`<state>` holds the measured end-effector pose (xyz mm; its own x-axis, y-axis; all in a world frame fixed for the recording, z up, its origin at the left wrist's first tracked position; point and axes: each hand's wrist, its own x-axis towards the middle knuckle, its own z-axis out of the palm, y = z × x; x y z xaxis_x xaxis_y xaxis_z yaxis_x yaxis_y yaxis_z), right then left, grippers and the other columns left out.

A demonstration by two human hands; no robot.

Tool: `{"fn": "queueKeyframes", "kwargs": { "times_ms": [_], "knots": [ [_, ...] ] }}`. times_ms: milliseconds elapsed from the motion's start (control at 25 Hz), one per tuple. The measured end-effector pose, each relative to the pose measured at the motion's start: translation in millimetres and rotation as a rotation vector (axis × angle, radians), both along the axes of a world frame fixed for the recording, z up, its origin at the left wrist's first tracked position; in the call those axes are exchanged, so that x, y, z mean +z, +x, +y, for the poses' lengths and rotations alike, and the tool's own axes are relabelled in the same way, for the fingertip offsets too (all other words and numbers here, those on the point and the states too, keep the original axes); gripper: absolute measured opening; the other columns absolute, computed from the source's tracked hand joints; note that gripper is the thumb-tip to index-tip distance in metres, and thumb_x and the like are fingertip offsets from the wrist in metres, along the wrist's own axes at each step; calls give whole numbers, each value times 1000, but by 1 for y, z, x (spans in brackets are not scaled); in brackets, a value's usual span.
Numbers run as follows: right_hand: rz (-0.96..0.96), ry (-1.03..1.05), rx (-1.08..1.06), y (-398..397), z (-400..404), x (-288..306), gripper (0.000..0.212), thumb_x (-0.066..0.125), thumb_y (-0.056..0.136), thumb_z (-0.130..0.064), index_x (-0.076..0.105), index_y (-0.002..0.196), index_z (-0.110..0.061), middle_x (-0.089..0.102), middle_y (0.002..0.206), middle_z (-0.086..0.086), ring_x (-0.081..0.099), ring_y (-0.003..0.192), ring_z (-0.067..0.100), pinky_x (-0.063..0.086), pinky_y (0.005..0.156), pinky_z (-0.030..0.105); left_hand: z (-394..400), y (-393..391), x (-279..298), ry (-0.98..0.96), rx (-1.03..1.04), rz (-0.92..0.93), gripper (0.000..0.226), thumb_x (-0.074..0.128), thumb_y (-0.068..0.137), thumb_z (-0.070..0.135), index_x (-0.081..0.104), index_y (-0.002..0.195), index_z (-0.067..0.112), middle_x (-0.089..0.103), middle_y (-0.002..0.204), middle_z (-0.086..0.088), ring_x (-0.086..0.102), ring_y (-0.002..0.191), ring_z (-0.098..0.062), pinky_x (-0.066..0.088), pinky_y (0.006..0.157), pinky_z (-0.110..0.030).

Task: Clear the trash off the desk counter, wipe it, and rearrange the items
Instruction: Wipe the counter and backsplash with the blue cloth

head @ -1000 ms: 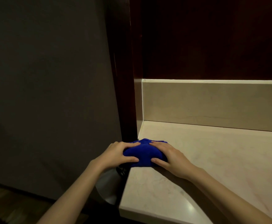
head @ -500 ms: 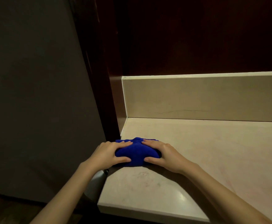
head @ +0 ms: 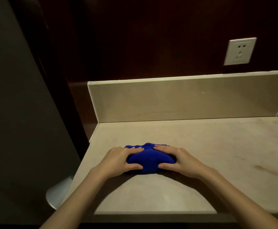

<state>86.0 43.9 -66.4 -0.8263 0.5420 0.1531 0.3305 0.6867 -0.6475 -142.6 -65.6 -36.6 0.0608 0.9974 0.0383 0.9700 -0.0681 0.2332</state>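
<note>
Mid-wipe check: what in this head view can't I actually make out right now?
- Counter under the blue cloth: hidden by the cloth and by the left hand and right hand gripping it.
- Counter's right part: cut off by the frame edge.
- Pale streak near the right edge: blurred; stain or reflection, cannot tell.
- Silver round object below the counter's left end: mostly hidden by the counter and dim light.
</note>
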Motion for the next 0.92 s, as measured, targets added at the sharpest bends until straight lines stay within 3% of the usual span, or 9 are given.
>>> {"fn": "queueKeyframes", "kwargs": {
  "times_ms": [360, 680, 920],
  "knots": [
    [-20, -52, -104, 105, 19, 3, 56, 64, 86, -41, 37, 134, -49, 43, 137, -29, 42, 123, -12, 36, 102, 12, 44, 94, 0, 68, -115, 29, 67, 55, 84, 64, 35, 144, 42, 60, 132, 8, 56, 114, -17, 39, 91, -25],
    [-54, -45, -186, 180, 25, 2, 59, 59, 84, -50, 38, 139, -45, 41, 140, -29, 41, 125, -9, 40, 106, 25, 71, 162, -6, 82, -185, 13, 67, 55, 84, 64, 37, 144, 40, 61, 130, 7, 56, 114, -18, 40, 92, -29],
    [-42, 51, -305, 183, 12, -4, 54, 58, 88, -46, 39, 139, -42, 44, 141, -22, 42, 127, -2, 40, 107, 31, 79, 165, -4, 62, -252, 25, 67, 57, 84, 62, 37, 144, 40, 63, 127, 6, 58, 111, -18, 42, 91, -30]
  ]
}}
